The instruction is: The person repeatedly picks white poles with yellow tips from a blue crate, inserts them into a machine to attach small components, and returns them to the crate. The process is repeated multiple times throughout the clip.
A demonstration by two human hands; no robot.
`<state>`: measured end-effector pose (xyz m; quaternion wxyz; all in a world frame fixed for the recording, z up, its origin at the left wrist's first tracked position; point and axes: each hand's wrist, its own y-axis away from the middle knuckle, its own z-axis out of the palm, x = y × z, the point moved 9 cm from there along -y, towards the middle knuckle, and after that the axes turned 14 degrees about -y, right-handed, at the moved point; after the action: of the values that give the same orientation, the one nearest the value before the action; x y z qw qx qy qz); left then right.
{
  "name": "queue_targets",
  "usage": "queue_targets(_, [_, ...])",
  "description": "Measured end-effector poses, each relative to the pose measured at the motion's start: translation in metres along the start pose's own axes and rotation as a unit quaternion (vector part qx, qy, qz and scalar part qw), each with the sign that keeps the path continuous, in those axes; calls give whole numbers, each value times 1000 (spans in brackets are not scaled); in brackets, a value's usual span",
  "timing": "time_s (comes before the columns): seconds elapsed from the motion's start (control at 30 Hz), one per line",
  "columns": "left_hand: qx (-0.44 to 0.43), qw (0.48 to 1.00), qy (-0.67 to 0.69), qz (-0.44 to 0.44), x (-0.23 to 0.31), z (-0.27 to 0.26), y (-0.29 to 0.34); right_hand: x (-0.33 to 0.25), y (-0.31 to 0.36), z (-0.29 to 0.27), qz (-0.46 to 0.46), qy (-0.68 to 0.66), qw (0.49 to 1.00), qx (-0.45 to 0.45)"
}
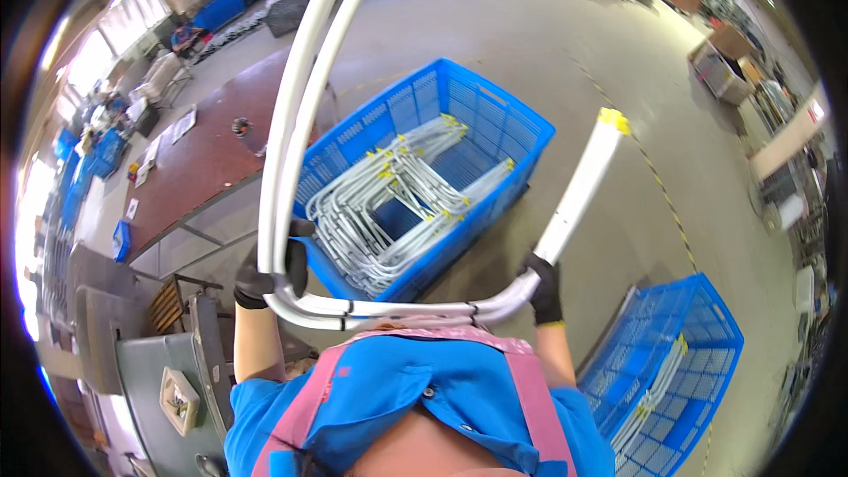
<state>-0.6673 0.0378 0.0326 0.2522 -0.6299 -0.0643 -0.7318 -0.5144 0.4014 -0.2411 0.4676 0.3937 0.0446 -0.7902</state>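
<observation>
A pair of U-shaped white metal tubes [411, 311] is raised close to my chest, nested side by side, with yellow ends and dark bands along the bottom bend. My left hand [252, 281], in a black glove, is closed around the left bend. On the other side my right hand [545, 290], gloved too, grips near the right bend. Just beyond them stands a blue plastic crate [495, 97] with many similar bent tubes [353, 225] stacked inside, yellow tips showing.
A second blue crate [707, 318] with a few tubes stands at the lower right. To the left are a reddish-brown table [212, 155] and a green-grey machine surface [150, 389]. A yellow-black line [649, 159] runs along the floor. Cartons [720, 71] lie far right.
</observation>
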Motion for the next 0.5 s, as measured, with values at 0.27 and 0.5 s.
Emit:
queue_targets(0.27, [300, 905, -287, -94, -48, -93, 14, -132, 90, 61, -248, 183, 951, 15])
queue_targets(0.5, [314, 934, -171, -23, -77, -80, 9, -168, 149, 88, -292, 292, 911, -3])
